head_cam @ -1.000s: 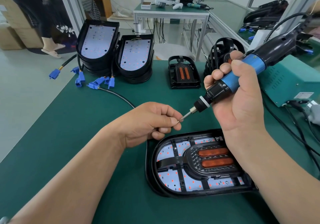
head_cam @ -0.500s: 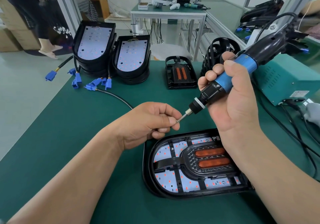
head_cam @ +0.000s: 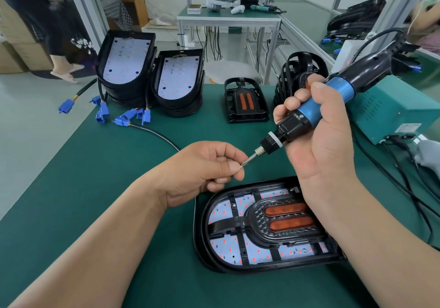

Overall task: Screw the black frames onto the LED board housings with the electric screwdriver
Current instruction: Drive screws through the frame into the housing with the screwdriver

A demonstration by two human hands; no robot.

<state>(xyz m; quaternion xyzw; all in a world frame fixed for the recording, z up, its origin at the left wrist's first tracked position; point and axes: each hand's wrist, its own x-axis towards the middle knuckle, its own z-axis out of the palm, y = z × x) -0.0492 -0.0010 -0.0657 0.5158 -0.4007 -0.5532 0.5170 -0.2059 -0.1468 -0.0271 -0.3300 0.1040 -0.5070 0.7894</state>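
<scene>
Centre frame, the left hand (head_cam: 204, 169) pinches a small screw (head_cam: 242, 165) at the bit of the electric screwdriver (head_cam: 344, 89), which the right hand (head_cam: 321, 141) grips. Lower right, the black frame (head_cam: 238, 222) sits in its LED board housing (head_cam: 198, 231) on the worktop (head_cam: 95, 176). The green box's label (head_cam: 408, 127) is unreadable.

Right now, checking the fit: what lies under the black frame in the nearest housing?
Under the black frame the white LED board shows through the openings, dotted with red LEDs. The right forearm covers its right end.

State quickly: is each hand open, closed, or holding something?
Left hand: closed, fingers pinching a small screw.
Right hand: closed around the electric screwdriver.
</scene>
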